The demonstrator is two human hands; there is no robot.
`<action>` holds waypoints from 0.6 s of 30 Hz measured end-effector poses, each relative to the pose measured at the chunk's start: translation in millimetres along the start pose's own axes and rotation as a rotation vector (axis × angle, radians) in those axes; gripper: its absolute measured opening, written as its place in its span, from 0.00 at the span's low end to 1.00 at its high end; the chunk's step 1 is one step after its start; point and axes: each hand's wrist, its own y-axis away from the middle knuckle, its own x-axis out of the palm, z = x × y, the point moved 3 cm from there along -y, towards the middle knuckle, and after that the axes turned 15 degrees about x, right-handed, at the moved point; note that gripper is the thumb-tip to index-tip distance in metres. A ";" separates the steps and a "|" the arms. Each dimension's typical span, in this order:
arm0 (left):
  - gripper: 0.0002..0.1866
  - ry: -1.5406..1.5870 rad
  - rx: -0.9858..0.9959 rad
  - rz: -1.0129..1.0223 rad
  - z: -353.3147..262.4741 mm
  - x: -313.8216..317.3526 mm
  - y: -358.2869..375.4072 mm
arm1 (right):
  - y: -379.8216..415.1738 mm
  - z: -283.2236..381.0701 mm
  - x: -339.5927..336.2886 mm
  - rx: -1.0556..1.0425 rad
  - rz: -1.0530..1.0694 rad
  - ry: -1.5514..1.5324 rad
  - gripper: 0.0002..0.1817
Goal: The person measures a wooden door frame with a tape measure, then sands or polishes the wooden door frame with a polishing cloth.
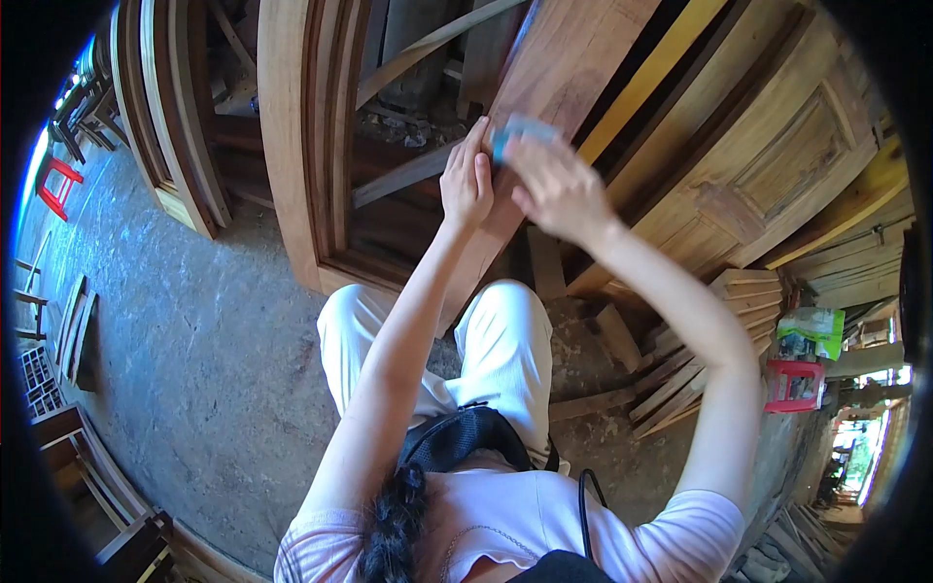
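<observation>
A long reddish-brown wooden board [573,63] slants away from me, its near end between my knees. My left hand [468,180] lies against the board's left edge, with its fingers stretched out. On the board's face my right hand [562,185] is closed over a blue-grey pad [525,134], pressed to the wood. Motion blurs this hand and the pad, so the pad's exact kind does not show. The two hands are close together, the left one just beside the pad.
Wooden frames [287,146] stand to the left of the board. A panelled door [777,160] and a yellow plank [651,78] lean on the right. Stacked wood strips [680,379] lie near a red stool [792,386]. Another red stool [60,188] stands far left on the concrete floor [214,360].
</observation>
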 end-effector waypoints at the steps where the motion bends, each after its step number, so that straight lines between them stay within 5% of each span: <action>1: 0.21 0.001 -0.012 0.005 2.5 1.2 1.6 | -22.4 -13.9 -14.8 0.054 -0.121 0.010 0.29; 5: 0.25 0.379 -0.159 -0.273 13.8 -1.9 7.3 | -72.9 -47.5 -39.2 0.199 -0.416 0.065 0.27; 8: 0.32 0.400 -0.358 -0.370 21.3 -25.2 29.1 | -24.9 17.2 3.3 0.262 -0.113 -0.046 0.30; 11: 0.31 0.325 -0.436 -0.399 16.3 -52.4 59.4 | 60.1 84.8 57.1 0.027 0.166 -0.286 0.30; 13: 0.30 0.281 -0.470 -0.377 15.3 -64.8 77.8 | 56.8 76.6 58.7 -0.042 0.096 -0.200 0.31; 18: 0.29 0.237 -0.510 -0.285 4.2 -64.8 106.3 | -28.7 0.5 -7.6 0.199 -0.145 0.106 0.29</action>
